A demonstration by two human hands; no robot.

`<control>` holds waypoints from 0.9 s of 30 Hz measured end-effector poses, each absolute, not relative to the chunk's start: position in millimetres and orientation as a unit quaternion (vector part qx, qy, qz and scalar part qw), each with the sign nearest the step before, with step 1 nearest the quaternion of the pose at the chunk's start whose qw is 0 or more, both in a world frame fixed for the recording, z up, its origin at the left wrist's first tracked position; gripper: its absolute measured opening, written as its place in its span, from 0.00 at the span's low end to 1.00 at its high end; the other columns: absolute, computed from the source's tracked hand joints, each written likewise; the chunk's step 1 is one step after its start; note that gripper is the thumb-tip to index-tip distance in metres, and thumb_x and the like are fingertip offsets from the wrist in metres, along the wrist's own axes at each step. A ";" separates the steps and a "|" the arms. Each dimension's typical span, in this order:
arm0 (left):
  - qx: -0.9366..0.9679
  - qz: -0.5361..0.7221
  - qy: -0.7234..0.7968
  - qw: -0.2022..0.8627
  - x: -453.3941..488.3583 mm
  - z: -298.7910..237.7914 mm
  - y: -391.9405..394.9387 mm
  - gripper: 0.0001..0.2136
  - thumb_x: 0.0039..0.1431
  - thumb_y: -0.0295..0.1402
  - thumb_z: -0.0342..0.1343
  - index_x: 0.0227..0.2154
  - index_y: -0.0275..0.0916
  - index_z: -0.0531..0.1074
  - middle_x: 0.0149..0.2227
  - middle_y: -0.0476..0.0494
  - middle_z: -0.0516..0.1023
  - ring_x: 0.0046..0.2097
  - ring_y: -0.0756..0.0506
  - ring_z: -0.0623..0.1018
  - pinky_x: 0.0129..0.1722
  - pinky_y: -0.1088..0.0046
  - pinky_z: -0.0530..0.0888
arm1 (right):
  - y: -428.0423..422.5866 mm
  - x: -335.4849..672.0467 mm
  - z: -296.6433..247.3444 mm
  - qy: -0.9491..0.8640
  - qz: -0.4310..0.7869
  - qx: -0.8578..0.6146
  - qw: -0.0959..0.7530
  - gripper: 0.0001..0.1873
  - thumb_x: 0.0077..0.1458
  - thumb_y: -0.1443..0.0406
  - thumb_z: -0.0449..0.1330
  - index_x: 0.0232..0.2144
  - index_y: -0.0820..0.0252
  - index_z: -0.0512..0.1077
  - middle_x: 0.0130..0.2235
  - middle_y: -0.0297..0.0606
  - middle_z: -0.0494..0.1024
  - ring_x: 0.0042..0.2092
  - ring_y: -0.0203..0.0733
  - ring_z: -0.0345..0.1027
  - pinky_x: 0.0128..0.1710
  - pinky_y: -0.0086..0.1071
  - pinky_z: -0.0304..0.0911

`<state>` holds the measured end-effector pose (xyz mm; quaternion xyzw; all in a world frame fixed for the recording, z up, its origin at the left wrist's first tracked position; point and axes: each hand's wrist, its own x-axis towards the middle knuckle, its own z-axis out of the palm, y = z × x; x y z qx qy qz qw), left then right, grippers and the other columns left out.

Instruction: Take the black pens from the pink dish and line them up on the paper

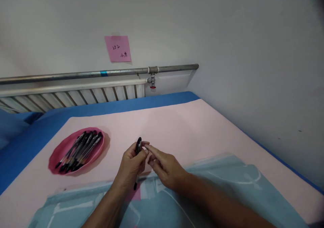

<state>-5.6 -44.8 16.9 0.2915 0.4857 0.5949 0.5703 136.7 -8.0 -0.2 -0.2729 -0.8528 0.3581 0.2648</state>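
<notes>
Pen in grip: your left hand (pixel 131 164) pinches a single pen (pixel 138 147) between thumb and fingers, over the near middle of the pink tabletop (pixel 177 126).
Pen to right hand: the pen lies just left of your right hand (pixel 169 169), whose outstretched index fingertip meets the left hand's fingertips beside the pen's far end.
Long axis: it runs near to far, the far end leaning slightly right; the left hand covers the middle.
Nearer hand: your left, wrapped around the pen; the right comes in from the right side.
Right fingers: bent and loosely bunched; you cannot tell from here whether they pinch anything.
Pen's look: slim, with a glossy black far end, a pale glint along it, and a dark near tip poking out below the hand.
Pink dish: the scalloped dish (pixel 58 152) sits well to the left, holding a pile of similar pens (pixel 81 150), most slanting from near left to far right.
Cloth: a light blue cloth (pixel 227 177) with white lines spreads across the near side, below your forearms.
</notes>
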 end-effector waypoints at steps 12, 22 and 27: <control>0.261 0.588 0.492 0.586 -7.4 12.9 -44.3 0.12 0.47 0.32 0.56 0.36 0.38 0.68 0.15 0.61 0.56 0.14 0.59 0.50 0.13 0.84 0.48 | -7.2 134.5 -0.8 -0.913 0.206 -0.253 0.244 0.31 0.52 0.74 0.47 0.59 0.62 0.50 0.49 0.47 0.66 0.49 0.44 0.59 0.49 0.40 0.58; 0.249 0.566 0.483 0.620 -7.3 16.0 -43.0 0.14 0.45 0.38 0.61 0.34 0.37 0.68 0.15 0.62 0.54 0.14 0.59 0.50 0.12 0.85 0.48 | -11.6 133.5 4.7 -0.921 0.049 -0.296 0.248 0.32 0.47 0.74 0.51 0.56 0.63 0.56 0.61 0.50 0.51 0.59 0.55 0.43 0.51 0.49 0.52; 0.265 0.557 0.495 0.612 -6.6 16.2 -43.0 0.17 0.42 0.37 0.63 0.35 0.36 0.68 0.13 0.63 0.53 0.14 0.59 0.50 0.12 0.84 0.48 | -13.7 131.0 0.4 -0.927 0.028 -0.303 0.221 0.33 0.48 0.74 0.51 0.58 0.62 0.54 0.61 0.48 0.52 0.61 0.56 0.39 0.53 0.52 0.48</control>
